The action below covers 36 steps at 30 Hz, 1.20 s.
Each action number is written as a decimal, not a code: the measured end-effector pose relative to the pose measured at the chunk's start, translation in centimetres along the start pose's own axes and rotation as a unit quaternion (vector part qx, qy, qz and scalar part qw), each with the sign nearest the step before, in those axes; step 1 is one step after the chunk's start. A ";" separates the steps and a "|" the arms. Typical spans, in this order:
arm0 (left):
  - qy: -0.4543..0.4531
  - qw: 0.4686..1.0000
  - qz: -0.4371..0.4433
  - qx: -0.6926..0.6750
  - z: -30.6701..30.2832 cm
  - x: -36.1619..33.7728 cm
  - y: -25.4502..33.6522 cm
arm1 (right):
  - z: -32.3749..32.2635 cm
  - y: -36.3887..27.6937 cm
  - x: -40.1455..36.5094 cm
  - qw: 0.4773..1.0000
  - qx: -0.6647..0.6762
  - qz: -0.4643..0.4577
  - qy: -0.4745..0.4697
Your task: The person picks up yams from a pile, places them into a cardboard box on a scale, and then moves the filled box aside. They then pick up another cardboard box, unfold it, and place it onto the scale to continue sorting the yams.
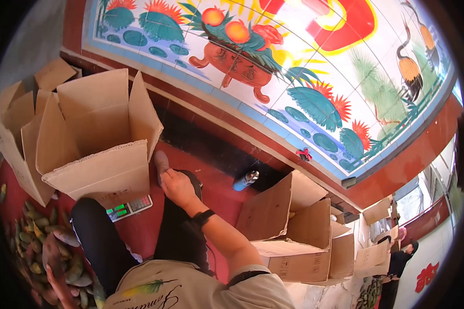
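Note:
My right hand (178,188), with a black band on the wrist, is over my right knee. Its fingers are closed around the lower end of a long, dull mauve fruit or vegetable (161,161), just right of an open cardboard box (100,167). Under that box's near edge shows a scale (131,207) with lit green displays. At the lower left, my left hand (61,289) grips a thick brownish oblong fruit or vegetable (51,251) above a heap of green, yellow and brown oblong produce (33,224). My left fingers are partly hidden.
Another open box (10,139) stands at the far left. A metallic bottle (246,180) is by the wall base. More open boxes (299,265) stand to the right. Farther off, a person in dark clothes (397,262) is beside more green produce (368,293).

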<state>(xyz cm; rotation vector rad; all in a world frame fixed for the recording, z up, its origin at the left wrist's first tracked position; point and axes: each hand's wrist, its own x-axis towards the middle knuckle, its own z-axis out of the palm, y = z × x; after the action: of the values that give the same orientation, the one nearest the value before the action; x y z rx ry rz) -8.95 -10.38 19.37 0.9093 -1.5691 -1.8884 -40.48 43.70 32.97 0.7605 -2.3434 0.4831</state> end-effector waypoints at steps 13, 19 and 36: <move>-0.299 0.950 -0.065 -0.062 16.6 -8.0 11.5 | -4.1 -8.7 3.5 0.939 0.327 -0.004 -0.106; -0.415 0.909 -0.042 0.009 22.9 -11.0 13.2 | -4.6 -12.2 2.8 0.862 0.416 -0.066 -0.283; -0.414 0.904 -0.101 0.000 26.8 -10.6 11.0 | -2.9 -10.8 1.9 0.744 0.557 0.005 -0.370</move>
<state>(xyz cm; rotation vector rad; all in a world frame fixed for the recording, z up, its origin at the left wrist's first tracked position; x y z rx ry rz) -23.03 12.41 34.79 0.2424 -1.9710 -2.6285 -33.69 36.13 37.98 1.7084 -2.5574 1.9929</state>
